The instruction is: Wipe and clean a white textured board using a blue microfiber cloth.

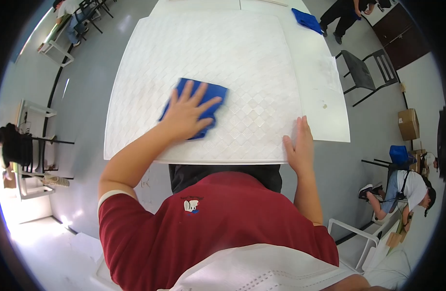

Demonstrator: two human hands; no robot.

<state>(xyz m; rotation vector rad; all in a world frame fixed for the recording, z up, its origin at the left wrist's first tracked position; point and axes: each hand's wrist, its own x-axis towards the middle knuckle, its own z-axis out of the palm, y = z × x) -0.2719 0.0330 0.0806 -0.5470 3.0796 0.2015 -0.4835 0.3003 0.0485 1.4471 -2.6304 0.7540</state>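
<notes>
My left hand lies flat with its fingers spread on a folded blue cloth, pressing it against a large white panel. The panel has a raised woven diamond pattern and spreads across the table in front of me. At the panel's near right corner rests my right hand, its fingers stretched out and its thumb apart, touching the edge. Nothing shows in that hand. Part of the cloth is hidden beneath my left palm.
Beyond the panel's right side the white tabletop continues, with a second blue cloth at its far right. A black chair stands to the right, near a cardboard box. Other people are at the room's sides.
</notes>
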